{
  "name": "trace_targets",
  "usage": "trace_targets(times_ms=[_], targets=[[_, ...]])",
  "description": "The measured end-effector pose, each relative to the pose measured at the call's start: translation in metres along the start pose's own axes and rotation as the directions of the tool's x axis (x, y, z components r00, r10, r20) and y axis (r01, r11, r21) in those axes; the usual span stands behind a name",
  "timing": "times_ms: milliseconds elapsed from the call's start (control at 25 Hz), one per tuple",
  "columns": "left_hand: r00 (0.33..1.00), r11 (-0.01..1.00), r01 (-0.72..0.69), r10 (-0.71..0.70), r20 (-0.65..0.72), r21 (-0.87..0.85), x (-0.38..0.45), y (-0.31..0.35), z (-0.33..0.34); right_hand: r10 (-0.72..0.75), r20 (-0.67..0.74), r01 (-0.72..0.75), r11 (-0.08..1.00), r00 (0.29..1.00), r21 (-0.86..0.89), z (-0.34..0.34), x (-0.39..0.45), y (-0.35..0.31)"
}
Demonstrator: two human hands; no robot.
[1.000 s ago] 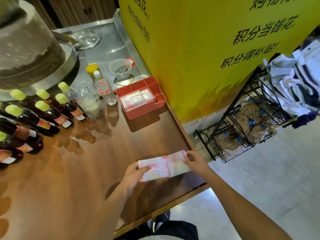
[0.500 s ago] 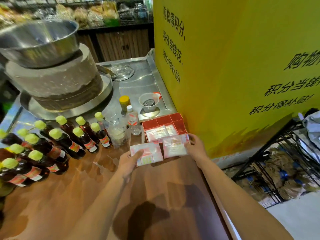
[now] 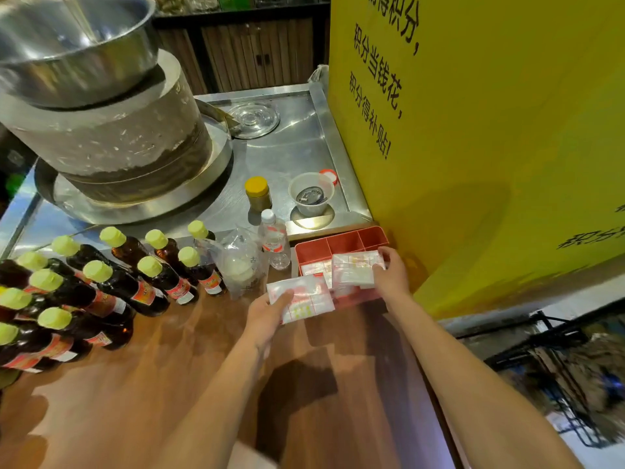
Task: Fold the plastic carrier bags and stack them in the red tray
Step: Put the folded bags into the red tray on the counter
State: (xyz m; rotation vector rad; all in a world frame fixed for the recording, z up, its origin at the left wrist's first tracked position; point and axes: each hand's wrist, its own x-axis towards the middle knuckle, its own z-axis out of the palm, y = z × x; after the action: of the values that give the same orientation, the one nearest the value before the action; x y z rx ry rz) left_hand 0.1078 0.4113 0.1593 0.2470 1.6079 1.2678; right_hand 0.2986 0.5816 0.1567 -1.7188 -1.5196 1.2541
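Note:
A red tray [image 3: 341,242] with small back compartments stands on the wooden counter against the yellow panel. Folded white-and-red bags [image 3: 313,267] lie in its large compartment. My right hand [image 3: 390,274] grips one end of a folded plastic carrier bag [image 3: 351,270] and holds it over the tray. My left hand [image 3: 270,314] pinches the other end of the folded bag [image 3: 304,297], which hangs over the tray's front left corner. The two halves bend apart in the middle.
Several dark bottles with pale green caps [image 3: 101,289] crowd the counter's left side. A clear bag [image 3: 240,265] and a small water bottle [image 3: 274,240] stand just left of the tray. A stone mill [image 3: 111,137] sits on a steel tray behind. A yellow panel [image 3: 473,147] walls the right.
Both hands carried the folded bag from the counter's near edge up to the red tray. The right half has moved over the tray, onto the bags lying in it.

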Motion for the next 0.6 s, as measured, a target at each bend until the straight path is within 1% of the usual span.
trace_targets(times_ms=[160,240,280,320,360,400,440,480,520,600], targets=[[0.999,0.998,0.040,-0.041,-0.019,-0.044,0.018,-0.005,0.002,-0.074,0.084,0.083,0.991,0.994,-0.105,0.014,0.011,0.007],[0.998,0.997,0.053,-0.055,-0.033,-0.055,0.021,-0.005,0.004,-0.144,0.146,0.178,0.951,0.979,-0.253,0.017,0.009,0.007],[0.997,0.997,0.061,-0.064,-0.043,-0.056,0.022,-0.005,0.004,-0.192,0.178,0.246,0.895,0.965,-0.372,0.018,0.006,0.009],[0.996,0.996,0.068,-0.071,-0.050,-0.062,0.023,-0.006,0.004,-0.262,0.200,0.328,0.815,0.944,-0.478,0.020,0.002,0.011],[0.996,0.995,0.072,-0.076,-0.053,-0.069,0.024,-0.007,0.004,-0.347,0.230,0.415,0.735,0.909,-0.535,0.022,-0.001,0.017],[0.995,0.994,0.076,-0.080,-0.056,-0.076,0.024,-0.007,0.003,-0.408,0.282,0.495,0.671,0.868,-0.552,0.024,-0.004,0.022],[0.995,0.994,0.077,-0.082,-0.059,-0.078,0.025,-0.007,0.002,-0.432,0.355,0.559,0.618,0.829,-0.553,0.025,-0.007,0.027],[0.995,0.994,0.077,-0.083,-0.061,-0.083,0.026,-0.006,0.002,-0.413,0.439,0.602,0.574,0.798,-0.555,0.025,-0.008,0.031],[0.995,0.993,0.076,-0.082,-0.060,-0.087,0.027,-0.006,0.001,-0.357,0.511,0.619,0.543,0.782,-0.568,0.025,-0.010,0.035],[0.996,0.993,0.074,-0.079,-0.051,-0.091,0.029,-0.004,0.000,-0.239,0.593,0.622,0.490,0.769,-0.610,0.026,-0.013,0.041]])
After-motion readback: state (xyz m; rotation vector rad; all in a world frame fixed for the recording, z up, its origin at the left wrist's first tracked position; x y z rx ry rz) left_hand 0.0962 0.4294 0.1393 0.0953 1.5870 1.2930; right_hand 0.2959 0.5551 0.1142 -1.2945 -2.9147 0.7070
